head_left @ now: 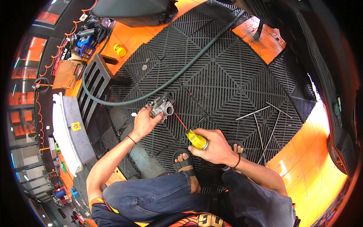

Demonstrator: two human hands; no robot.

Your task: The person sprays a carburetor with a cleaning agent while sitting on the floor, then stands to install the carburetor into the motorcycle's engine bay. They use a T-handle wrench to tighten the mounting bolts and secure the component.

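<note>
My left hand [143, 122] grips a metal throttle body [159, 107] with a round bore facing right and a black part on top. Its fingers wrap round the near left side of the casting, partly hidden behind it. In my right hand [217, 145] is a yellow spray can [197, 139], tilted toward the throttle body. From the can's nozzle a thin red straw [181, 122] points up and left, its tip just short of the bore. Whether any spray is coming out, I cannot tell.
Black slatted mats [227, 79] cover the floor, with a green hose [162, 89] curving across them. T-handle wrenches [263, 128] lie to the right. A dark slatted stand [99, 81], a yellow container [120, 50], a cardboard box [67, 74] and a white-grey panel [72, 130] are at the left.
</note>
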